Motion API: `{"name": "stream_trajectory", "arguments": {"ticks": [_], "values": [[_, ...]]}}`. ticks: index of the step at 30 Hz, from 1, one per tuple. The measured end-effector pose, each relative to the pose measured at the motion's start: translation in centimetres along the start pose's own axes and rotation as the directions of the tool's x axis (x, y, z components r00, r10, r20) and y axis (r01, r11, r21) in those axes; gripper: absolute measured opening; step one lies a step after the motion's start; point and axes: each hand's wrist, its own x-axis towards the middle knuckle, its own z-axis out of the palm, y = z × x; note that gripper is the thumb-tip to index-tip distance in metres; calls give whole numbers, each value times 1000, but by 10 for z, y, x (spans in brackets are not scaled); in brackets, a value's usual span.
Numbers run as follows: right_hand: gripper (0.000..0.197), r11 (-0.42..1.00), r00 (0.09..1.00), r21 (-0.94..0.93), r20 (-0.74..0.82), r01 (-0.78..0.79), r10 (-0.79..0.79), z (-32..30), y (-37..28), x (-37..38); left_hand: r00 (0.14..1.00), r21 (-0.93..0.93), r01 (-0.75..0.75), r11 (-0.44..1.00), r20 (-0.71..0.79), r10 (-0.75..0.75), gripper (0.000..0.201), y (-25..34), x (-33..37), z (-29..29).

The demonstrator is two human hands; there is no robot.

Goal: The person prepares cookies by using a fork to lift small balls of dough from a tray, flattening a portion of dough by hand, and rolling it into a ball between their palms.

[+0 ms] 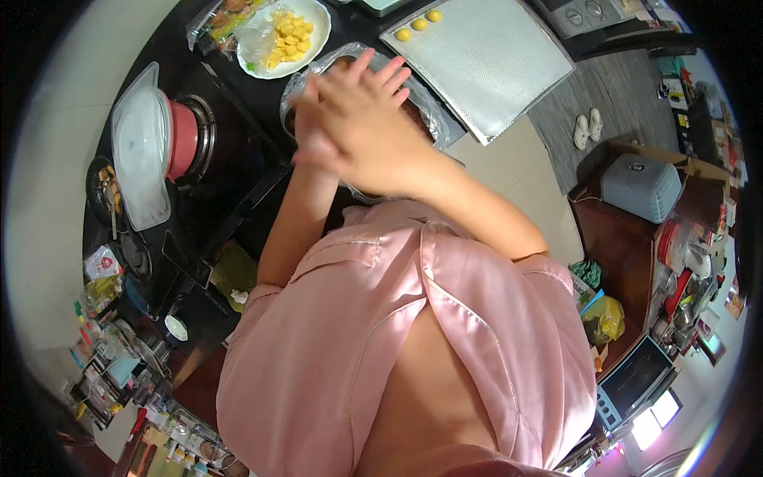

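Observation:
Over a bowl [413, 111] lined with clear plastic film, my two hands are pressed palm to palm. My left hand [316, 147] lies beneath, palm up, its fingertips showing past the other hand. Across it lies my right hand [369, 131], fingers stretched and a little smeared by motion. Whatever is between the palms, if anything, is hidden. Brown contents show partly in the bowl. Right of it, a silver textured tray [485, 71] carries three small yellow balls [418, 25] at its far left corner. Beyond my hands, a white plate [322, 32] holds yellow pieces [290, 38].
Packaged brown food [226, 20] lies beside the plate. On the stove at left stand a red pot [183, 139] with a whitish lid or tray [141, 151] against it, and a small pan [103, 191] with food. White shoes [588, 129] sit on the floor at right.

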Motion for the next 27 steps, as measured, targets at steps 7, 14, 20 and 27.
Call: {"name": "stream_trajectory", "arguments": {"ticks": [7,14,20,27], "values": [[50,950,955,307,-262,-53,137,-26,32,48,971,-655,200,728,231,-60,71,-3,2,38],[53,743,819,599,-240,-298,521,-74,73,0,976,-414,161,896,-66,-206,54,26,1,61],[33,824,858,527,-305,-210,414,-55,67,-35,957,-126,133,983,-243,-160,56,22,-2,64],[49,964,976,253,-173,-85,132,-49,53,-29,915,-227,281,932,-230,-332,71,23,-8,61]]}}
